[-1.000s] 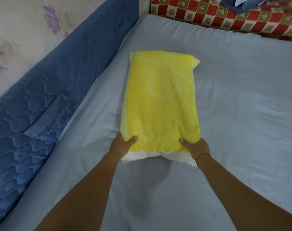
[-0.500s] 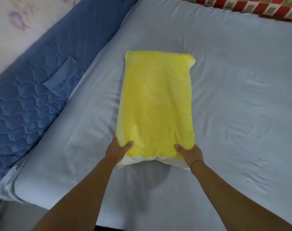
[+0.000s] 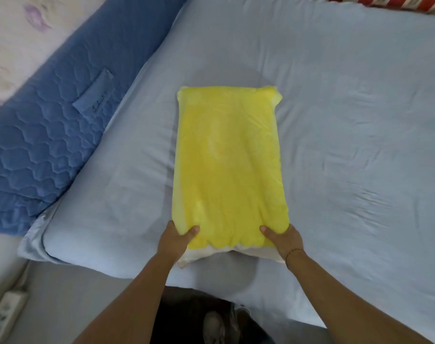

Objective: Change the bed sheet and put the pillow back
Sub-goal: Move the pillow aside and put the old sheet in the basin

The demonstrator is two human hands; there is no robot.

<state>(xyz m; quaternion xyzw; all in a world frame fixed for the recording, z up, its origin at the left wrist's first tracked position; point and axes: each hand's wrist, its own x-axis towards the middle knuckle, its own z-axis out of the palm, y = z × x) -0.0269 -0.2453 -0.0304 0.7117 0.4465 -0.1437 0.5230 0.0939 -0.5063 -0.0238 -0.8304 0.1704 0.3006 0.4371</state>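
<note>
**Yellow pillow gripped at its near corners over the blue sheet**

Head view. The yellow pillow (image 3: 229,165) is seen lengthwise in the middle of the picture. The pale blue bed sheet (image 3: 348,120) is spread out beneath it and on every side of it, and is lightly creased to the right of the pillow.

The pillow's near left corner is taken by the left hand (image 3: 175,240) and its near right corner by the right hand (image 3: 283,240). On each hand the thumb is laid on top of the yellow cover, while the fingers are tucked under the pillow and hidden. Both grips are thus clenched on the pillow. A thin dark band (image 3: 294,251) is worn at the right wrist.

Along the pillow's near edge a strip of white lining (image 3: 201,256) is exposed below the yellow cover. A grey shadow is cast on the sheet just under that edge, and a fainter one past the pillow's far edge. Whether the pillow rests on the sheet cannot be told.

Left of the pillow, a blue quilted panel (image 3: 50,135) is set along the sheet's edge, with a small blue patch (image 3: 92,95) sewn on it. Beyond the pillow's far right corner, a strip of red checked cloth (image 3: 385,2) is cut off by the frame. Near-left of the pillow, a blurred white power strip (image 3: 5,311) is seen below the bed. Nearer than the pillow, between the forearms, a shoe (image 3: 212,326) is visible.
</note>
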